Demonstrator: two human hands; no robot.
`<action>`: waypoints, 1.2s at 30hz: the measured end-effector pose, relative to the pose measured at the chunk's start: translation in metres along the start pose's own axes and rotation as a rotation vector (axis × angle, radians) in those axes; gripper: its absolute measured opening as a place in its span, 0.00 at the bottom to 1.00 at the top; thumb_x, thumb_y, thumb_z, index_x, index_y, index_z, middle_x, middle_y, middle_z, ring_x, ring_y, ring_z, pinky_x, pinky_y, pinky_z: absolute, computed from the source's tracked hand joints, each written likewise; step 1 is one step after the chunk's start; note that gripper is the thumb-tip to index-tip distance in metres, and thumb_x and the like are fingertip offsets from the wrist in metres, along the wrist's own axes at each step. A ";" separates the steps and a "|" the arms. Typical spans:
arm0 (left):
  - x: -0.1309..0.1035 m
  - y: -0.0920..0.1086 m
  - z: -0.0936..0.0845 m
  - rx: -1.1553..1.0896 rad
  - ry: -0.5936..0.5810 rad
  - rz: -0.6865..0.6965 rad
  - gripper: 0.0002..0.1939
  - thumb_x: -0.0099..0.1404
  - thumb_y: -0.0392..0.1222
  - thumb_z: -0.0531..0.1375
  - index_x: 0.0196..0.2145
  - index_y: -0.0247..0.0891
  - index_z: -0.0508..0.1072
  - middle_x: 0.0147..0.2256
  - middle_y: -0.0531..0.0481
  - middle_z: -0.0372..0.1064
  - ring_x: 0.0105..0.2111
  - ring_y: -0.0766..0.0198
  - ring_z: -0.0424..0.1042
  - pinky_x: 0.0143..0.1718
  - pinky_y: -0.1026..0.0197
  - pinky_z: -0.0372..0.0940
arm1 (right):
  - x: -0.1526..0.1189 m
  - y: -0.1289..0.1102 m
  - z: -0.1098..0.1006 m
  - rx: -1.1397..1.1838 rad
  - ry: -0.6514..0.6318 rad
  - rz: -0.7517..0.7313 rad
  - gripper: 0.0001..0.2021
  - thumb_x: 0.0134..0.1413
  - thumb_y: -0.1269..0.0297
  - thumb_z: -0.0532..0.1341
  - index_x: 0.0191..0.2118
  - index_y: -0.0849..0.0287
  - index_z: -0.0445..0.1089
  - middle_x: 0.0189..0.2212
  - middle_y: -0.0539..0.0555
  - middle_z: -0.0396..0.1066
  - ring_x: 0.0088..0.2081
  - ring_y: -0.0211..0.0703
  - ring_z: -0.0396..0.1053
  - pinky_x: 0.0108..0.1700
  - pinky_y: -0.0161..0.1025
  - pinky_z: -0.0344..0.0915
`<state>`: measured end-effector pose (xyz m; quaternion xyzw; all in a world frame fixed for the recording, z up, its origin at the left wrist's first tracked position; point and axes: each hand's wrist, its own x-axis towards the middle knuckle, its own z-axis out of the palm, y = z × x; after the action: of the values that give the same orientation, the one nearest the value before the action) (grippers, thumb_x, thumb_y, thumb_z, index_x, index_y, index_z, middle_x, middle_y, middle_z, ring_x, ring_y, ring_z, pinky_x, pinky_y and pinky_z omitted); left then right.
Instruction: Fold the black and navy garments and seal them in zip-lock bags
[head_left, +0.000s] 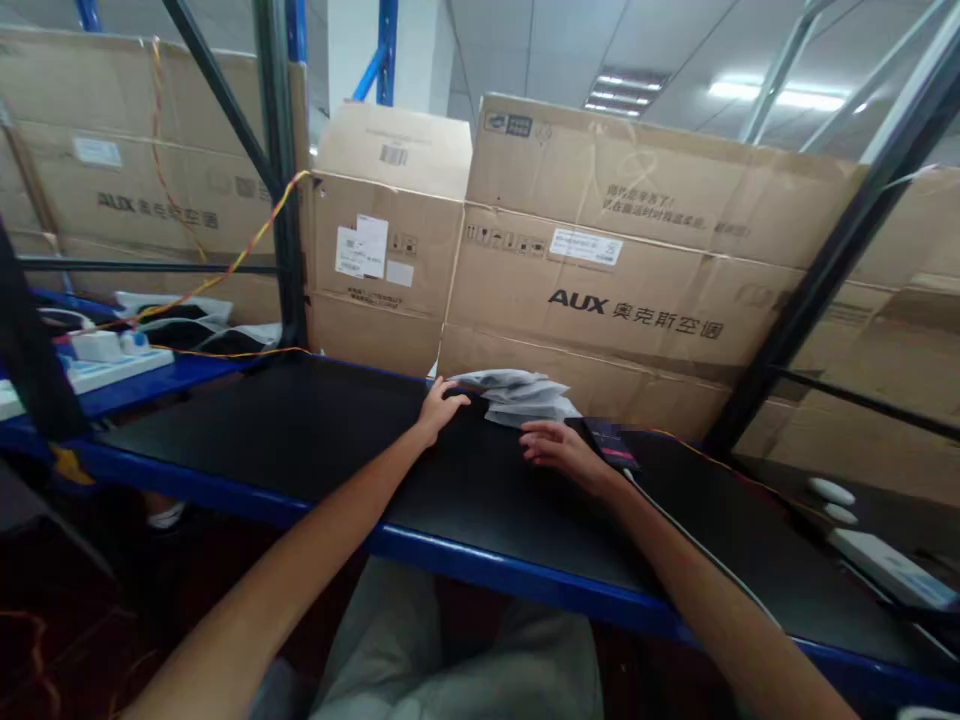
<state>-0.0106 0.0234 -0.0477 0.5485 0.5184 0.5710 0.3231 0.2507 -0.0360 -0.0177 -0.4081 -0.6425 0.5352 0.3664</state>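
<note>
My left hand [440, 412] is over the black shelf top [322, 415], thumb and fingers apart, with nothing visible in it. Just beyond it lies a small stack of pale, flat packets [529, 393] against the cardboard; what is inside them cannot be made out. My right hand [564, 452] hovers or rests in front of that stack, its fingers loosely stretched out and holding nothing that shows. Beside the right hand is a dark phone [611, 443] with its screen lit, partly hidden by the hand. A white cable [697, 540] runs from it along my right forearm.
Large cardboard sheets [592, 350] stand behind the shelf. Dark metal posts [279, 190] rise at both sides. To the left sits a white power strip [97, 372] with plugs and a red-yellow wire [255, 240]. Another white strip [892, 565] lies at right.
</note>
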 end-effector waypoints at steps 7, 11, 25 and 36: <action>0.006 0.003 0.009 -0.075 -0.114 0.079 0.19 0.70 0.46 0.60 0.55 0.36 0.69 0.53 0.42 0.68 0.48 0.54 0.72 0.47 0.46 0.71 | 0.002 0.002 0.001 0.007 -0.005 0.013 0.20 0.43 0.60 0.75 0.44 0.58 0.75 0.39 0.55 0.78 0.34 0.38 0.76 0.36 0.33 0.72; 0.009 0.006 0.025 -0.104 -0.164 0.160 0.16 0.65 0.40 0.65 0.50 0.35 0.74 0.54 0.42 0.71 0.53 0.53 0.71 0.56 0.47 0.66 | 0.003 0.002 -0.003 0.015 0.024 0.013 0.19 0.43 0.61 0.74 0.43 0.58 0.76 0.38 0.54 0.78 0.34 0.37 0.76 0.37 0.32 0.71; 0.011 0.009 0.035 0.124 -0.294 0.484 0.33 0.48 0.36 0.66 0.54 0.36 0.72 0.64 0.39 0.62 0.65 0.46 0.58 0.66 0.46 0.53 | 0.010 0.012 -0.014 0.028 0.056 0.015 0.15 0.41 0.64 0.74 0.39 0.60 0.78 0.34 0.53 0.77 0.32 0.35 0.74 0.36 0.32 0.69; 0.007 0.014 0.037 0.375 -0.305 0.642 0.39 0.49 0.34 0.65 0.59 0.40 0.62 0.65 0.42 0.57 0.65 0.49 0.58 0.66 0.51 0.55 | 0.022 0.028 -0.034 0.198 0.039 0.034 0.11 0.43 0.68 0.73 0.37 0.59 0.78 0.33 0.52 0.78 0.37 0.36 0.74 0.45 0.32 0.69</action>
<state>0.0265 0.0352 -0.0378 0.8105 0.3619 0.4506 0.0955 0.2771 -0.0001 -0.0396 -0.3912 -0.5723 0.5942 0.4079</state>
